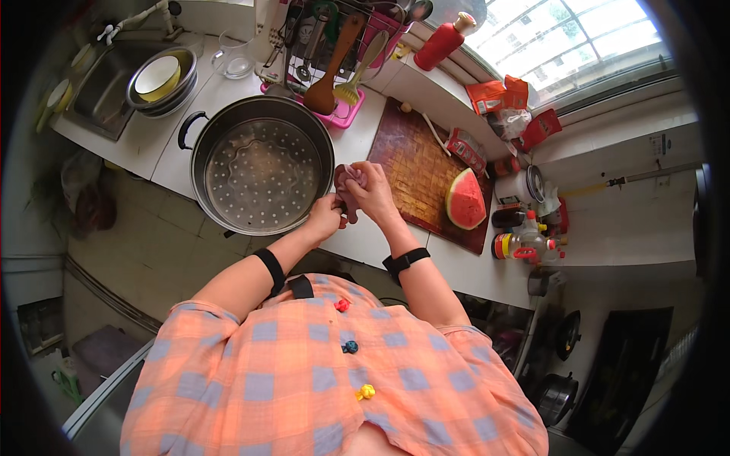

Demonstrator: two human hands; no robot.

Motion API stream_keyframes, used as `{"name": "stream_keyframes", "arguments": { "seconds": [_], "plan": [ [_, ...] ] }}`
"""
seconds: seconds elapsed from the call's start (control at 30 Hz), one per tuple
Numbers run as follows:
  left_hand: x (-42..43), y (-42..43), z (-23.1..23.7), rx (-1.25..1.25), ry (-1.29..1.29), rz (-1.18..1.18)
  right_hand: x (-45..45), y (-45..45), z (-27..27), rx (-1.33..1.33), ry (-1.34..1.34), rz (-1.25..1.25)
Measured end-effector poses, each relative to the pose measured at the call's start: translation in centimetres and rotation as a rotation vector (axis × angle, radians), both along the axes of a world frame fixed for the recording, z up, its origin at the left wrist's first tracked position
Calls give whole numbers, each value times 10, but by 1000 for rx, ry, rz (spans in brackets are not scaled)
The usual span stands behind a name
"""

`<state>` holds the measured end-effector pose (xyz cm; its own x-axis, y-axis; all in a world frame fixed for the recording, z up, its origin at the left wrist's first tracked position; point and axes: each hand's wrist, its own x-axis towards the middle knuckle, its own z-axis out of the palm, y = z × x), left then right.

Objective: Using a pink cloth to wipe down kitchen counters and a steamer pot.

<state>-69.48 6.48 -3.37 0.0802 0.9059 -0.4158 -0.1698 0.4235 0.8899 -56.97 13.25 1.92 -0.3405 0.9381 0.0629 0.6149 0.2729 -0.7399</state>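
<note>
A large metal steamer pot (259, 171) with a perforated bottom stands at the counter's front edge, one black loop handle (190, 130) showing on its far left side. My left hand (325, 218) is closed at the pot's near right side, gripping what looks like the other handle, mostly covered by my fingers. In my right hand (373, 191) is a bunched mauve cloth (348, 185), pressed against that same side of the pot. The cloth hangs down beside my left fingertips.
Right of the pot, a wooden cutting board (408, 154) holds a cut watermelon piece (466, 199). Behind stands a utensil rack with a wooden spatula (333, 68) over a pink tray (348, 117). Stacked bowls (162, 85) sit by the sink (100, 94); bottles (522, 245) line the right.
</note>
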Motion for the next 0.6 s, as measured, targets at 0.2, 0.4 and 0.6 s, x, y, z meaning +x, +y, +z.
{"name": "stream_keyframes", "arguments": {
  "seconds": [0.2,0.4,0.6],
  "plan": [
    [-1,-4,-9,-29,-54,15,5,-17,-15,-89,21,24],
    [-6,-6,-6,-39,-183,-34,14,-44,-14,-485,430,-15],
    [-6,-6,-13,37,-162,-25,45,-57,-5,-660,422,-36]
  ]
}}
